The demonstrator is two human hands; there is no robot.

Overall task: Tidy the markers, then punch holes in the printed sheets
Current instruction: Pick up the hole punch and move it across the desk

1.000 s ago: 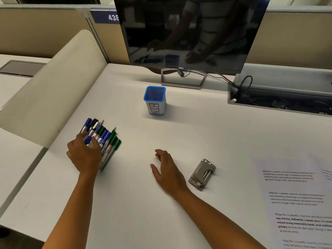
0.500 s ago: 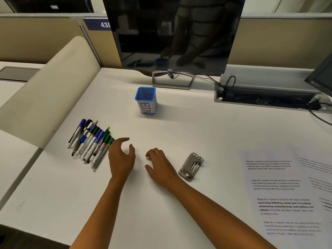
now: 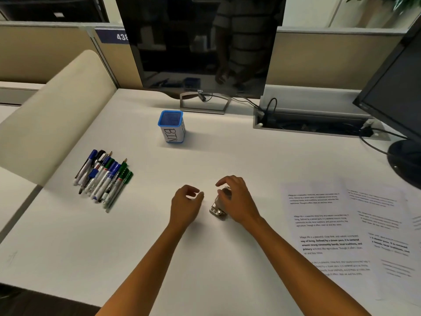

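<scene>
Small metal hole punch (image 3: pixel 218 209) lies mid-desk, its near end shiny, with the right hand (image 3: pixel 237 201) curled over it, fingers clasping its top. Left hand (image 3: pixel 185 205) just beside, loosely curled, empty. Markers (image 3: pixel 104 179) bundled far left; printed sheets (image 3: pixel 330 224) right.

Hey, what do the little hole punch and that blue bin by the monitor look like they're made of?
Hole punch: likely bare metal, a silvery grey body with bright glints near its base; the right hand covers most of it. Bin: the blue rim and dotted inside suggest wire mesh, metal or plastic unclear; a white, matte, paper-like label reading BIN wraps the outside.
</scene>
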